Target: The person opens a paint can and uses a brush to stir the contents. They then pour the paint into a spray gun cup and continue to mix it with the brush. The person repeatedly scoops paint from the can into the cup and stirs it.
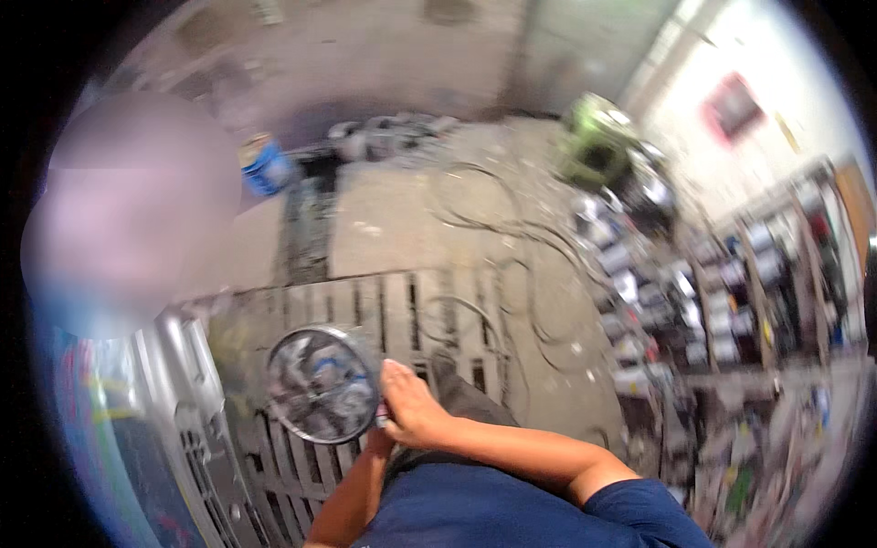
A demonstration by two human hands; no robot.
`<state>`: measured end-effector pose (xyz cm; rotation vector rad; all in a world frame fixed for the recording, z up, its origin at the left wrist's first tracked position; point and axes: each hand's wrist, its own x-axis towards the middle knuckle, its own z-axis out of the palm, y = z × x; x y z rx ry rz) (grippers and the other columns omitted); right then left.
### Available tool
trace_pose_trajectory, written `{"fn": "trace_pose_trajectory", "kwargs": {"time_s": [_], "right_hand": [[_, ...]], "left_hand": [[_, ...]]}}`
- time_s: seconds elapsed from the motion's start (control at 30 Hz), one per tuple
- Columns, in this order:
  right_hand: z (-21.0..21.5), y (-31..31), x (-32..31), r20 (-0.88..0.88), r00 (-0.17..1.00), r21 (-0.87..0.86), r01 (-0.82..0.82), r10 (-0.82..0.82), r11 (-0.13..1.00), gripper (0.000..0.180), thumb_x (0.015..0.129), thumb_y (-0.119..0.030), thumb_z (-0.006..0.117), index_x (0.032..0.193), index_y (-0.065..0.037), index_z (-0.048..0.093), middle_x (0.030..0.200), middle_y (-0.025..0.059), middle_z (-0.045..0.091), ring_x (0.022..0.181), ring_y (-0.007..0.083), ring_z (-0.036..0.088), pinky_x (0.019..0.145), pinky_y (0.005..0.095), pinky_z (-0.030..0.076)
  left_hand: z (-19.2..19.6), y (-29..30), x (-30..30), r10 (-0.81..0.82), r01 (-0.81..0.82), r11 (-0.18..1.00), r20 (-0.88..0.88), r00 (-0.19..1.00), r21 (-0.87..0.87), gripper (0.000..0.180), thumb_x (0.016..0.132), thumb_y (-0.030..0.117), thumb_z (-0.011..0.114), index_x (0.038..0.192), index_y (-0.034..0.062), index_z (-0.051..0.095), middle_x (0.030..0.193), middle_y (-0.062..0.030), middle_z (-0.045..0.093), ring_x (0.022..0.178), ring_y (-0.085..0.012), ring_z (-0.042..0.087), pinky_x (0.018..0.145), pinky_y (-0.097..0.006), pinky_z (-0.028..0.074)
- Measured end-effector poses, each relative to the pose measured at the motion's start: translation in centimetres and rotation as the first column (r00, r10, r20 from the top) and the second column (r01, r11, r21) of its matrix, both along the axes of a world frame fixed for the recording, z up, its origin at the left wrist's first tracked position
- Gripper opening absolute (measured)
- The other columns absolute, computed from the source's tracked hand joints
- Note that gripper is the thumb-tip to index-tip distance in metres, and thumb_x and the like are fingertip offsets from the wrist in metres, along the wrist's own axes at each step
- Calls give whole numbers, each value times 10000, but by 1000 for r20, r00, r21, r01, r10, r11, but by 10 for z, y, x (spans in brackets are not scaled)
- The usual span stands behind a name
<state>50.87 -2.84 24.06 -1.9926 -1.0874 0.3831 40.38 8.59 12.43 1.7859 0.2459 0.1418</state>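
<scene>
My right hand is in front of me with its fingers pressed together, lying against my left hand. The left hand's fingers are mostly hidden behind the right. A small pale and reddish bit shows between the hands, too blurred to name. Just left of them stands a round drum with a light metal rim. Inside it lies crumpled grey and white waste with a blue strip or two.
Slatted grating covers the floor around the drum, and a hose loops across at right. Silvery panels stand left. A blue can and a green machine stand farther off. Shelves with many cans line the right side.
</scene>
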Motion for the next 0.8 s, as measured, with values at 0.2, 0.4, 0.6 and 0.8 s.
{"fn": "trace_pose_trajectory", "kwargs": {"time_s": [0.2,0.4,0.6,0.8], "right_hand": [[8,-147,-45,-230,913,-177,300,-336,937,709,858,-311,634,1406,11,318,1431,238,336,1318,395,339,1095,438,295],[-9,-241,-97,-322,592,-167,732,-739,660,488,911,-326,578,1277,-14,492,1232,195,541,1136,332,534,956,400,430],[37,-315,-98,-594,326,79,934,-736,350,456,961,-355,522,1263,-15,497,1214,126,568,1111,193,544,949,329,427],[103,-402,-101,-139,533,276,831,-835,484,674,897,-521,554,1319,-7,443,1316,201,465,1233,296,444,1055,419,327]], "left_hand": [[2,-50,10,-382,-56,444,246,891,894,226,912,120,578,1126,63,531,949,-93,610,764,-288,587,671,-444,464],[-9,-90,15,-526,363,708,109,843,606,364,803,151,651,1154,59,614,1205,-166,589,1106,-345,531,966,-456,396],[7,-168,31,-630,571,725,36,776,386,312,764,43,624,1076,26,616,976,-132,674,913,-313,639,810,-359,489],[-10,-264,29,-569,579,796,-109,815,177,654,824,0,489,1451,117,342,746,-110,619,641,-155,548,638,-255,452]]}}
